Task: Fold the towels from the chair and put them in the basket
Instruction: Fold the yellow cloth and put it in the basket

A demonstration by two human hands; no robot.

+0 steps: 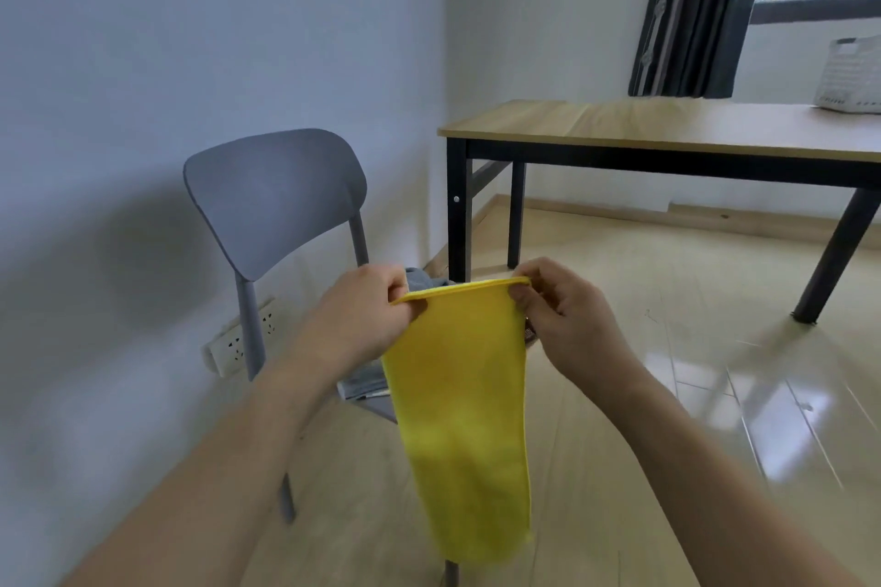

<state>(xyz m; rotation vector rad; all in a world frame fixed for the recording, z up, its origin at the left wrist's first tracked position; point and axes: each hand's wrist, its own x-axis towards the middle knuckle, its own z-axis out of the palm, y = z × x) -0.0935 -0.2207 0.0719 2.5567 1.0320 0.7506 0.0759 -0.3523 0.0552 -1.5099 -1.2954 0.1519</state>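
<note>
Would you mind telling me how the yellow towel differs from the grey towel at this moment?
The yellow towel is held up in the air, its top edge pinched by the left hand and the right hand; the grey towel lies on the chair seat, untouched. The yellow towel hangs straight down; the grey towel looks rumpled. The yellow towel shows in full, while the grey one is mostly hidden behind it. Neither is in the basket yet.

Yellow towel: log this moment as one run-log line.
left hand: pinching top edge | right hand: pinching top edge | yellow towel: hanging | grey towel: on chair | basket: on table
</note>
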